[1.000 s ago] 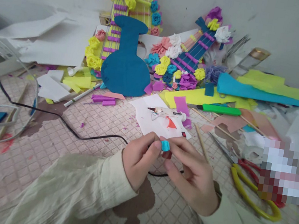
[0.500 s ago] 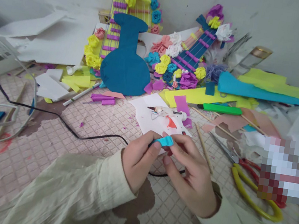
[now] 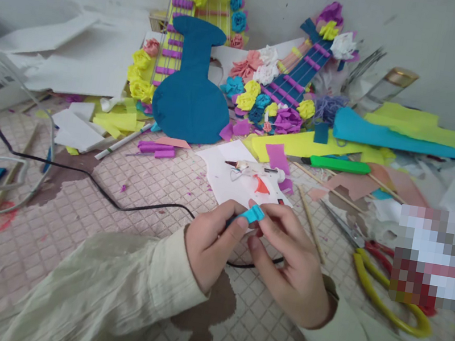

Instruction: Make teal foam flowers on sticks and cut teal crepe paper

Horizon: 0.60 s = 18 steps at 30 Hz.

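A small strip of light blue paper (image 3: 254,214) is pinched between thumb and fingers of my left hand (image 3: 210,244). My right hand (image 3: 295,267) is closed at the strip's right end, its fingertips against the paper. Just beyond the hands, a white glue gun (image 3: 255,171) with an orange trigger rests on a white sheet (image 3: 222,161). Behind it stands a dark blue guitar-shaped cutout (image 3: 191,104), in front of a yellow stringed model with paper flowers. Part of the strip is hidden by my fingers.
Scissors with red and yellow handles (image 3: 373,260) lie at the right, near thin sticks and a green cutter (image 3: 338,164). A black cable (image 3: 92,177) crosses the left side and runs under my hands. A flower-covered blue model (image 3: 295,83) leans at the back.
The light blue strip is tilted slightly differently between my fingers. Both hands have stayed in nearly the same place, and the view has shifted slightly.
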Each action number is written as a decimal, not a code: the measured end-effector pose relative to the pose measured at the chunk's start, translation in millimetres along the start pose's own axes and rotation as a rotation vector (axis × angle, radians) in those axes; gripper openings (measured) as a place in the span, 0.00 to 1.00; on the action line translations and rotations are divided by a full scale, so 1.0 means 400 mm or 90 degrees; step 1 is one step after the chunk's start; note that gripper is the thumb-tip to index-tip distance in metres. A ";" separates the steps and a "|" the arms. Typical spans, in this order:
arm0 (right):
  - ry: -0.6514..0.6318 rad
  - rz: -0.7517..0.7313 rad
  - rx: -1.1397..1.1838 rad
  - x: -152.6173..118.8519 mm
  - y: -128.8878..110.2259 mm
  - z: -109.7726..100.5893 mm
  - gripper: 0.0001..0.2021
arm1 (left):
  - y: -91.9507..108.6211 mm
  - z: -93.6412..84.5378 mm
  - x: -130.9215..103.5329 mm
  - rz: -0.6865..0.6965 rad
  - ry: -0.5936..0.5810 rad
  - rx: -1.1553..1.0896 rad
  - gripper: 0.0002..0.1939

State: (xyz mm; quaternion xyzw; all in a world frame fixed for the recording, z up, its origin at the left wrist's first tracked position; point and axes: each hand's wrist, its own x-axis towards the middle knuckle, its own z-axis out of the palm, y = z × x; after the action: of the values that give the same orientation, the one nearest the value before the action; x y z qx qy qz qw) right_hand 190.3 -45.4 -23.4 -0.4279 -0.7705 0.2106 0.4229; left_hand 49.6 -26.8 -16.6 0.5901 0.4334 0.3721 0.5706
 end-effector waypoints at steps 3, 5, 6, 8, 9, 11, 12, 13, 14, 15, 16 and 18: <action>0.004 -0.015 -0.002 -0.001 0.003 0.000 0.23 | -0.002 0.001 0.001 -0.003 0.006 0.003 0.11; 0.005 -0.024 -0.008 0.000 0.004 0.001 0.23 | -0.001 0.001 0.001 -0.004 0.010 0.006 0.11; 0.004 -0.029 -0.013 0.001 0.005 0.001 0.23 | -0.001 0.001 0.001 -0.004 0.012 0.009 0.11; 0.001 -0.037 -0.028 0.003 0.006 0.001 0.23 | 0.000 -0.001 0.001 -0.006 0.011 0.017 0.11; -0.002 -0.040 -0.037 0.004 0.006 0.001 0.23 | 0.000 -0.002 0.002 -0.008 0.010 0.020 0.11; -0.003 -0.045 -0.052 0.006 0.007 0.002 0.23 | 0.000 -0.004 0.003 -0.010 0.008 0.028 0.11; -0.001 -0.050 -0.058 0.006 0.008 0.001 0.23 | 0.000 -0.005 0.004 -0.010 0.005 0.033 0.11; 0.000 -0.055 -0.064 0.007 0.009 0.001 0.23 | 0.000 -0.006 0.005 -0.010 0.001 0.039 0.11; 0.001 -0.060 -0.068 0.007 0.010 0.001 0.23 | 0.001 -0.007 0.006 -0.011 -0.003 0.044 0.11; 0.001 -0.065 -0.074 0.006 0.011 0.001 0.23 | 0.001 -0.008 0.006 -0.013 -0.006 0.047 0.11; -0.001 -0.069 -0.083 0.006 0.012 0.001 0.23 | 0.001 -0.009 0.007 -0.016 -0.009 0.049 0.11; -0.004 -0.079 -0.106 0.005 0.016 0.000 0.24 | 0.001 -0.012 0.008 -0.022 -0.007 0.051 0.11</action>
State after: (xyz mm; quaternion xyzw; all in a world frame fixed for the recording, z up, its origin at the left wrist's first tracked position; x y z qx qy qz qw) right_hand 192.8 -40.3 -26.7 -0.4123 -0.8117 0.1206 0.3957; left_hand 46.4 -22.0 -15.8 0.6068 0.4549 0.3412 0.5554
